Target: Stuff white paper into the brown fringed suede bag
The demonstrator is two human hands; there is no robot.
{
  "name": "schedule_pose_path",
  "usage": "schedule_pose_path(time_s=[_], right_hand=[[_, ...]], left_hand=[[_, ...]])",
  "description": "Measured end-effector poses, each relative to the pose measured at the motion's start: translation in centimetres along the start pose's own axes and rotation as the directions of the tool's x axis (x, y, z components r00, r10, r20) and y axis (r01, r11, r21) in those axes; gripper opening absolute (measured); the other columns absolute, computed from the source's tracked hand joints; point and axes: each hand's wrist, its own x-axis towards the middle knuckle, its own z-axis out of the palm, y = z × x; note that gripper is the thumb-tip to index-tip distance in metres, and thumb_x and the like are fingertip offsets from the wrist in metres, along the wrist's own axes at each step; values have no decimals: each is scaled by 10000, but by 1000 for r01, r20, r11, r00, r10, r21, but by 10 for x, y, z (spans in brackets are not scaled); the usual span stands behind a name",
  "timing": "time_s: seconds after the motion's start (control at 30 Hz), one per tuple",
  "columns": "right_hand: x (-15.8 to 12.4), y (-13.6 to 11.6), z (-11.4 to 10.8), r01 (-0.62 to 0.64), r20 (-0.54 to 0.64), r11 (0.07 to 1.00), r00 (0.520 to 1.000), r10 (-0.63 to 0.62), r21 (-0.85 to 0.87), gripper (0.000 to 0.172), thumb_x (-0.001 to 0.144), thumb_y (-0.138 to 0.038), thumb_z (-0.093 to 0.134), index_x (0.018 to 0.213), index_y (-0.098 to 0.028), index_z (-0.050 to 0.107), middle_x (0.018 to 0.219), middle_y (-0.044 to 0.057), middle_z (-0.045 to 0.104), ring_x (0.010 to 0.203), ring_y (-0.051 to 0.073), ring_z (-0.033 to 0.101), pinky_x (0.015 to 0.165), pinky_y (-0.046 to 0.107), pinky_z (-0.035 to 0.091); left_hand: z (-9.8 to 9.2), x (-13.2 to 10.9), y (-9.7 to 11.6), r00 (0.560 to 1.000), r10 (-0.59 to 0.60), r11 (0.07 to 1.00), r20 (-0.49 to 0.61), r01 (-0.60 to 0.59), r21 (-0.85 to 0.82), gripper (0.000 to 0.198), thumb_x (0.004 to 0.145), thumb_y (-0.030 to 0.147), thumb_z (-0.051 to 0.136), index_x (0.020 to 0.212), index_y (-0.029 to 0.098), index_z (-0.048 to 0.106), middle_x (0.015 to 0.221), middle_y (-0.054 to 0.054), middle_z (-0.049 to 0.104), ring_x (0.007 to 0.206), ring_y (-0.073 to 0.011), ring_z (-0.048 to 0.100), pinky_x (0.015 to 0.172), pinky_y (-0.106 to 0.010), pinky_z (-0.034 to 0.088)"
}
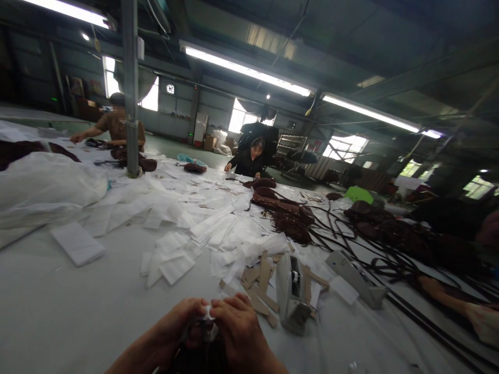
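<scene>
At the near edge of the long white table (58,311), the left hand (183,324) and the right hand (236,330) meet with their fingertips pressed together. Between them the fingers pinch a small white piece of paper (208,313), and both hands are closed on it; beneath the hands hangs a dark strap (202,343), though how it is held is hard to make out. Just beyond the right hand stands a white tape dispenser (291,296), upright on the table, with flat tan cardboard strips (262,283) scattered around and partly under it. Farther out, loose white paper slips (218,228) lie spread in overlapping heaps across the middle of the table, and a folded white stack (78,243) lies apart to the left. To the right, brown fringed bags (288,215) sit in a pile, with thin dark cords (382,265) trailing from them along the table. A large clear plastic bag (42,189) bulges at the left. Across the table a person in dark clothes (251,158) leans over the surface, and another person in a brown shirt (115,127) sits behind a grey steel post (130,88).
</scene>
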Motion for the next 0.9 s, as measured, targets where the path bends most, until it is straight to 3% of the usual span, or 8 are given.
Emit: schedule_pose_path(time_s=[0.13,0.27,0.37,0.47,0.53,0.67,0.77,0.9], right_hand=[[-2,-2,4,69,35,990,997,-65,-119,308,846,-93,466,1119,-202,558,1179,35,681,1007,204,619,955,366,323],[-11,5,21,88,-22,969,995,-95,-231,422,844,-81,445,1248,-182,516,1265,93,631,1150,239,580,1038,430,284],[-23,15,33,45,-48,982,997,-55,-184,506,854,-45,406,1341,-178,430,1323,102,586,1234,217,526,1087,432,264],[-32,17,35,-149,-202,988,969,140,-33,454,899,-97,399,1349,-158,421,1306,117,596,1218,206,541,1048,370,354],[-33,12,30,-329,-264,934,897,355,138,304,935,-209,422,1202,-166,562,1129,101,690,1053,208,638,903,304,465],[-21,-6,18,-519,-47,784,824,565,340,374,943,-416,427,782,-182,671,689,34,688,644,168,633,587,243,453],[-10,-15,17,-566,83,737,810,581,370,385,909,-469,485,757,-176,683,677,23,686,629,155,610,552,227,410],[-3,-17,24,-586,89,741,800,593,329,364,879,-435,534,666,-165,652,599,6,629,581,136,549,505,221,344]], left_hand=[[-3,4,-7,995,-94,989,-22,90,-118,311,677,375,704,578,140,526,398,72,389,328,-29,290,326,-144,203],[-6,5,-9,1000,16,994,-23,-18,-108,336,621,348,819,707,136,573,425,95,394,346,-17,284,348,-130,198],[-12,4,-3,996,76,996,-41,-78,-42,408,600,409,840,682,146,539,427,100,388,345,-8,259,352,-134,181],[-16,2,3,968,218,971,-122,-203,124,404,654,447,801,718,140,546,492,71,469,367,-6,294,362,-133,177],[-16,1,5,942,306,932,-137,-266,248,393,688,464,769,746,142,552,506,67,490,367,-10,307,362,-138,180],[-2,-4,1,910,390,864,-143,-308,398,418,698,535,723,747,164,537,450,89,447,353,-32,318,358,-150,196],[10,-8,-2,902,412,819,-133,-302,488,442,688,570,706,756,164,542,484,74,483,377,-49,366,371,-160,251],[13,-11,-2,884,454,770,-113,-326,549,451,685,581,694,742,163,536,554,50,538,419,-64,407,392,-173,301]])
